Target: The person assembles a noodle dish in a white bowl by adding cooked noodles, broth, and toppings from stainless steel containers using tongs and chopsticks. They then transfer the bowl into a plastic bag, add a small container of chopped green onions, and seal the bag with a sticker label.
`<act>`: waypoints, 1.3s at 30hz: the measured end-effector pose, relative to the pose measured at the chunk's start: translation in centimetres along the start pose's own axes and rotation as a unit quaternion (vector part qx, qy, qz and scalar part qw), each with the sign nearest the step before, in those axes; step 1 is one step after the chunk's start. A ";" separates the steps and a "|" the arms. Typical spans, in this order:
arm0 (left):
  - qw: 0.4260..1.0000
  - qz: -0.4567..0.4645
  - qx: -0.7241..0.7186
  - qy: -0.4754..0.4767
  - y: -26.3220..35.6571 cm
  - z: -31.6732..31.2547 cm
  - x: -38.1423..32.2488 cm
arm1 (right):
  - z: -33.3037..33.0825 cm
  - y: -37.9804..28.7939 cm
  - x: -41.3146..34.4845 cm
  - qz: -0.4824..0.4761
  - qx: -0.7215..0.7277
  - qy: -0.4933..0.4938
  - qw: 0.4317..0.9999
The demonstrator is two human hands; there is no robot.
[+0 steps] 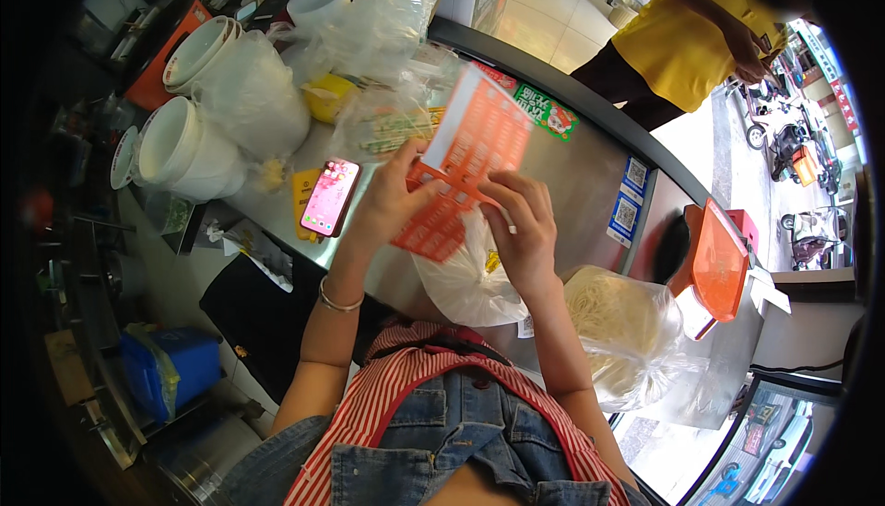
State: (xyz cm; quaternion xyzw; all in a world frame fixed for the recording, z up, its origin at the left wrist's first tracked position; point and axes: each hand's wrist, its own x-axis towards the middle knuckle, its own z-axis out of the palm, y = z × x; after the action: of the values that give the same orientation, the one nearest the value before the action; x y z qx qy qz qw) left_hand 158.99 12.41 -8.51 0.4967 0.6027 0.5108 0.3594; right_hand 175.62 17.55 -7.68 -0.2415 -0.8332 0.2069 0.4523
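My left hand [397, 195] grips a sheet of orange printed stickers [487, 136] by its left side, the thumb lying across it. The sheet is bent across the middle and has a pale bare strip along its upper left edge. My right hand [522, 236] pinches the sheet's right edge between thumb and fingers; a small white bit shows by the fingers, too blurred to name. Directly under the sheet, a knotted white plastic bag [463, 295] with a yellow print rests on the steel counter [581, 181]. What the bag holds is hidden.
Left of my hands lie a lit smartphone [330, 197], wrapped chopsticks [394, 126] and stacked white tubs [180, 146]. A clear bag of noodles [622, 326] sits at right, near an orange scale-like device [712, 264]. Across the counter stands a person in a yellow shirt [681, 43].
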 end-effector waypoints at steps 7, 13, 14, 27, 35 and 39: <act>0.996 -0.017 -0.087 -0.027 2.4 0.7 -3.1 | 0.4 -0.5 0.0 -0.043 -0.007 -0.040 0.998; 0.998 0.051 0.005 0.034 3.1 1.3 -4.3 | 0.5 -0.9 -0.5 -0.075 0.007 -0.028 0.997; 0.998 0.040 0.050 0.025 4.0 1.0 -4.6 | 0.5 -0.9 -0.6 -0.077 0.008 -0.032 0.997; 0.992 0.062 0.110 -0.016 4.0 1.1 -4.8 | 1.1 -0.4 -1.0 -0.055 -0.014 -0.026 0.998; 0.979 0.119 0.168 -0.004 3.0 1.5 -4.3 | 1.1 -0.5 -1.3 -0.094 -0.034 -0.036 0.994; 0.971 0.159 0.179 -0.004 2.9 1.6 -4.2 | 1.0 -0.2 -1.2 -0.107 -0.047 -0.029 0.993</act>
State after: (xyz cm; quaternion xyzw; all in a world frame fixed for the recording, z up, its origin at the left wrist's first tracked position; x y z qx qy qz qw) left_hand 162.17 8.68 -6.32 0.6448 0.5958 0.4431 0.1815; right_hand 175.29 16.56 -8.90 -0.1661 -0.8759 0.1248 0.4355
